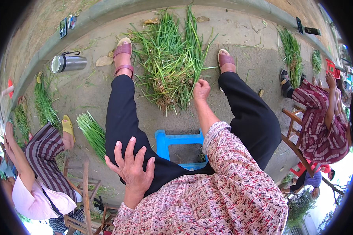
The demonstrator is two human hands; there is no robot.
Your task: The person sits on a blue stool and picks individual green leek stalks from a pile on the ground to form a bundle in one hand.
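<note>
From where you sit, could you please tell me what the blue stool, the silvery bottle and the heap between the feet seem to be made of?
Blue stool: probably plastic, smooth with a slight sheen, judging by its even colour and rounded edges.
Silvery bottle: likely satin-finished metal, given its soft grey reflections.
Heap: plant stalks, fresh-looking, with long green leaves and tangled brownish ends.

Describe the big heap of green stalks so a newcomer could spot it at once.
Start at the person's two long black-trousered legs, spread wide. Between their dark-pink strapped sandals lies the large heap of long, thin green stalks, with the bare right hand at its lower right edge. Unlike the smaller green bundles around, it is broad, tangled and brown-flecked.
</note>
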